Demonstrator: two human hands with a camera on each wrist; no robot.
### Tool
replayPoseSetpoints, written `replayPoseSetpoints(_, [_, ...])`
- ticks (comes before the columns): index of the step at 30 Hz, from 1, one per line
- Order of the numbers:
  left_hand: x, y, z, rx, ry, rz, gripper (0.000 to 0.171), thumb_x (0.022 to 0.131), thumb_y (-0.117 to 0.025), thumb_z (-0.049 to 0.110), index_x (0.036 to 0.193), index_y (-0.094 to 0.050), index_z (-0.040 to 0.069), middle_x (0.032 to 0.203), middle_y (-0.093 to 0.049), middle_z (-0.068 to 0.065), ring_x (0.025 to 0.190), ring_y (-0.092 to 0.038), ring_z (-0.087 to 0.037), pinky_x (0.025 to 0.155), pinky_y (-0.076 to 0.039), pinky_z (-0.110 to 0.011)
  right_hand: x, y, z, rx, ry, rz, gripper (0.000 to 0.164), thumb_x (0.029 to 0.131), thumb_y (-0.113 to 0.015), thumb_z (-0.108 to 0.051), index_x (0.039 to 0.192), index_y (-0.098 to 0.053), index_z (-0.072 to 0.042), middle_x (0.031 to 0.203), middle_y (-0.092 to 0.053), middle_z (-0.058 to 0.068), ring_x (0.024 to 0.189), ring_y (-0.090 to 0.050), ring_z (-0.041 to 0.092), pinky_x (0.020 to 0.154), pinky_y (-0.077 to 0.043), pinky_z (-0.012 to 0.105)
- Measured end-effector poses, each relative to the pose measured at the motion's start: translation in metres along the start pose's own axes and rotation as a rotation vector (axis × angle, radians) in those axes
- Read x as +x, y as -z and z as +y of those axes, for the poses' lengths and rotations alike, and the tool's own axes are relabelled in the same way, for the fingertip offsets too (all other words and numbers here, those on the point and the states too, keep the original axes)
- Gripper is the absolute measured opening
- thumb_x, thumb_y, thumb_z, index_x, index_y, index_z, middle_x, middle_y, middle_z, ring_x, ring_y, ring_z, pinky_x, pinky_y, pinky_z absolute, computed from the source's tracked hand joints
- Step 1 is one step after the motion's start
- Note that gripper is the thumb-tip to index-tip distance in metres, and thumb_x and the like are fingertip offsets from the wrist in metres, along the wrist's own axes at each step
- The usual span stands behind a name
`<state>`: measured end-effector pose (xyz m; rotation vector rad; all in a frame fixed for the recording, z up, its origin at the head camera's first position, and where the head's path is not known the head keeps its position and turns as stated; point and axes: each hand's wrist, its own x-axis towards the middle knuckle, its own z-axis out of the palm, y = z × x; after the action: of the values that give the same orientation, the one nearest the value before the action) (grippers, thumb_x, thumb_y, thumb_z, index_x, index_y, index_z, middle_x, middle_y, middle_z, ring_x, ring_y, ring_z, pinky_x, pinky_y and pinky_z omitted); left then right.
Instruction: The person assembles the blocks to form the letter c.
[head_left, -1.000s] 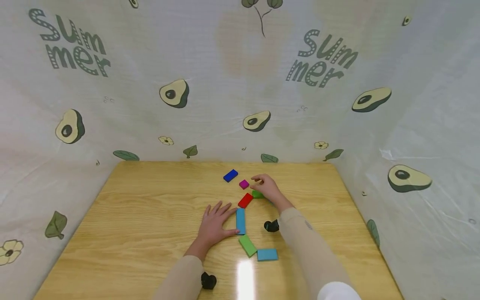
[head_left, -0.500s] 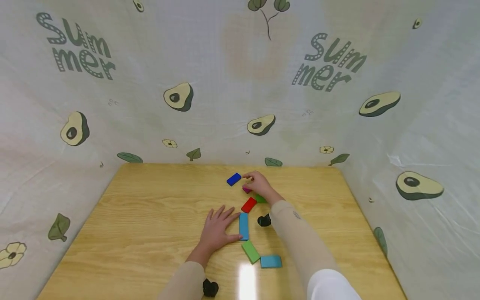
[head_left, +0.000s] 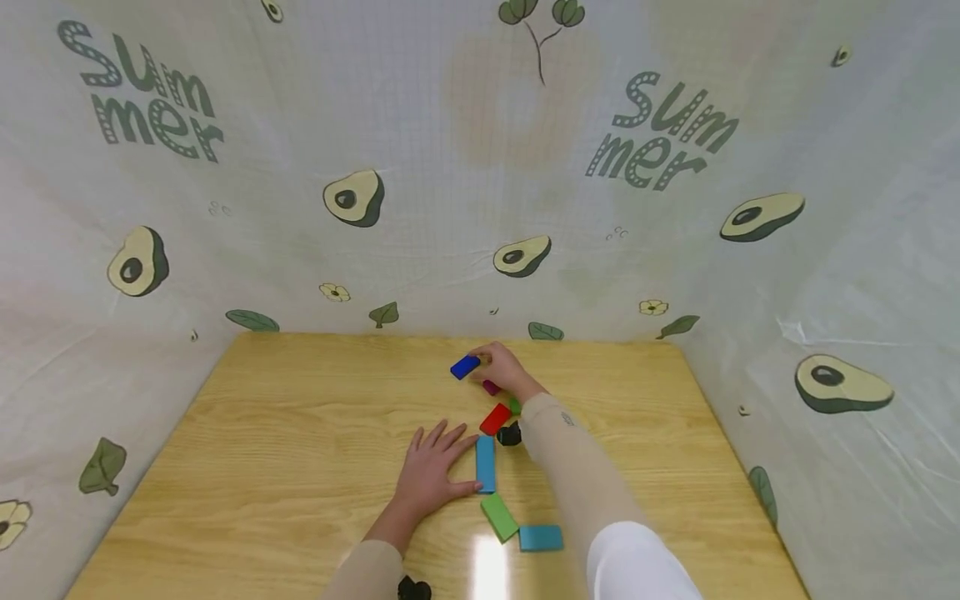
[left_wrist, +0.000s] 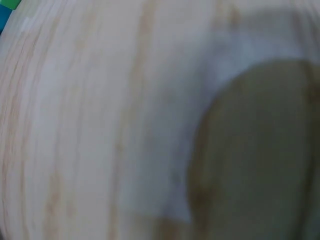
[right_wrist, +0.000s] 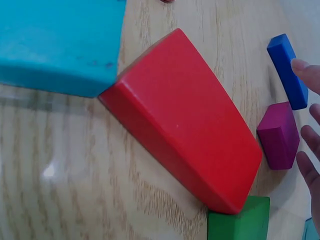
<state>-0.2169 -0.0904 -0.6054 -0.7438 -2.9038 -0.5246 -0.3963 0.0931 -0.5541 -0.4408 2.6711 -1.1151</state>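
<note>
My right hand pinches the right end of a dark blue block near the table's back; in the right wrist view a fingertip lies on this block while the other fingers spread apart. Just beside that hand lies a small magenta block. My left hand rests on the tabletop with fingers spread, its thumb and index finger touching the left side of a light blue block. A red block and a partly covered green block lie between the hands.
A light green block and another light blue block continue the curved row toward the front of the wooden table. A printed cloth hangs around the table's back and sides. The left wrist view shows mostly blurred tabletop.
My right hand has moved left, from above the green block, past the magenta block to the dark blue block, and closes on its end. My left hand stays beside the light blue block.
</note>
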Motion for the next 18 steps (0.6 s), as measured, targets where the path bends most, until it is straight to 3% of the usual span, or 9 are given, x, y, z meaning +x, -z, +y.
replayPoseSetpoints(12, [-0.002, 0.004, 0.001, -0.004, -0.003, 0.01, 0.083, 0.08, -0.049, 0.08, 0.147, -0.044, 0.033, 0.152, -0.04, 0.002, 0.143, -0.026, -0.032, 0.111, -0.013, -0.063, 0.016, -0.013, -0.001, -0.133, -0.012, -0.055, 0.053, 0.083, -0.08, -0.026, 0.133, -0.062, -0.022, 0.129, -0.046, 0.011, 0.118, -0.049, 0.029, 0.099, -0.041, 0.043])
replayPoseSetpoints(18, [0.0, 0.003, 0.0, -0.016, -0.009, 0.006, 0.082, 0.08, -0.049, 0.08, 0.148, -0.043, 0.033, 0.153, -0.038, 0.002, 0.144, -0.024, -0.031, 0.112, -0.011, -0.062, 0.022, -0.013, 0.002, -0.192, -0.039, -0.043, 0.043, 0.085, -0.078, -0.024, 0.126, -0.067, -0.023, 0.125, -0.048, 0.008, 0.116, -0.05, 0.028, 0.098, -0.038, 0.042])
